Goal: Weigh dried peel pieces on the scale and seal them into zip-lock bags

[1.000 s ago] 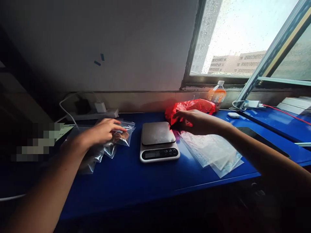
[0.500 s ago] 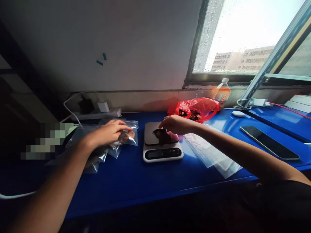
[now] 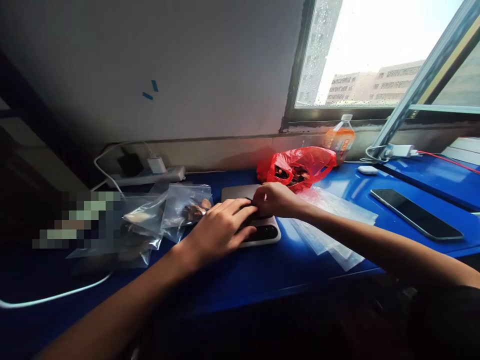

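A white kitchen scale [image 3: 232, 192] with a dark display panel sits in front of me on the blue table. Over its platform both hands meet at a dark brown, flake-like piece [image 3: 254, 216], mostly covered by fingers; its exact kind is unclear. My right hand [image 3: 278, 199] pinches it from the right. From the left, my left hand [image 3: 221, 226] has its fingers closed around the other side. Beside the left hand lies a clear zip bag [image 3: 176, 200] with brown pieces [image 3: 195, 212] inside. More filled clear bags [image 3: 144, 227] overlap further left.
Behind the scale stands an open red plastic bag [image 3: 318, 160] holding dark pieces, with an orange drink bottle [image 3: 340, 141] behind it. Flat clear bags [image 3: 330, 230] lie right of the scale, then a phone [image 3: 416, 214] and white earbud case [image 3: 367, 170]. A power strip [image 3: 172, 174] runs along the wall.
My left hand has moved right, from above the bag with brown pieces to the scale, joining my right hand at the dark piece. The right hand has shifted slightly.
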A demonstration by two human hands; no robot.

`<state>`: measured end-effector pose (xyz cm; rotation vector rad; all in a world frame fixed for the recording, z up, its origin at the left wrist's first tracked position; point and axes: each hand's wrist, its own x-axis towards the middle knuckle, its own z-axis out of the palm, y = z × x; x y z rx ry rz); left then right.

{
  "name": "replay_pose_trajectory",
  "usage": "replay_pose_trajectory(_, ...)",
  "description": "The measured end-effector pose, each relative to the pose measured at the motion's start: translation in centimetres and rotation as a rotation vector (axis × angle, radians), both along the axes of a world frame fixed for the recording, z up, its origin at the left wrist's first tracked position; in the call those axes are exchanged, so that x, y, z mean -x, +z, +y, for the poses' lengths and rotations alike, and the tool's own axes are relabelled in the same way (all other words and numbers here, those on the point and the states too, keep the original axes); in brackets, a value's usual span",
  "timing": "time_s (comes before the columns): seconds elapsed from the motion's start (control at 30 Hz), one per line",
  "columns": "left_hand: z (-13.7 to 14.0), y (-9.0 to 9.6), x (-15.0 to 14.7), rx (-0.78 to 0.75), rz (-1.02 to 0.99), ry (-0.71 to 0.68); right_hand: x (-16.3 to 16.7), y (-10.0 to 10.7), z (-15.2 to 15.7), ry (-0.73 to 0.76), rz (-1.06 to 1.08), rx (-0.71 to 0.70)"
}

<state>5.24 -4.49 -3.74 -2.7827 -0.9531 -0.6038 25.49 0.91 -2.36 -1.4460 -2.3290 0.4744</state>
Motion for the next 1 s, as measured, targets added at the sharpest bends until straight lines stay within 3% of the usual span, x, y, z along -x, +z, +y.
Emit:
replay_pose_trajectory(0.13, 0.8, -1.0, 0.2, 0.038, -0.032, -0.017, 1.1, -0.2, 0.4, -0.049, 0.036, -0.030)
replay_pose_trajectory(0.23, 0.7, -1.0, 0.1, 0.072, -0.075, -0.044, 1.5, -0.4, 0.8, -0.089, 0.101, -0.150)
replay_pose_trajectory(0.37, 0.5, -0.7, 0.0, 0.019, -0.034, 0.077, 0.8, -0.9, 1.2, -0.090, 0.187, -0.278)
replay_pose_trajectory(0.5, 1.2, -0.3, 0.7, -0.022, -0.072, 0.176, -0.2, -1.4, 1.3, -0.054, 0.373, -0.230)
replay_pose_trajectory(0.63, 2.4, 0.7, 1.0, -0.010, -0.326, 0.204, -0.1, -1.6, 0.5, 0.040, 0.482, -0.230)
replay_pose_trajectory(0.83, 4.2, 1.9, -0.1, 0.193, -0.444, 0.182, 0.8, -1.7, -0.3, 0.026, 0.625, -0.240)
replay_pose_trajectory(1.0, 4.0, 1.7, -0.8, 0.072, -0.476, 0.176, 0.9, -1.8, -0.2, 0.012, 0.765, -0.157)
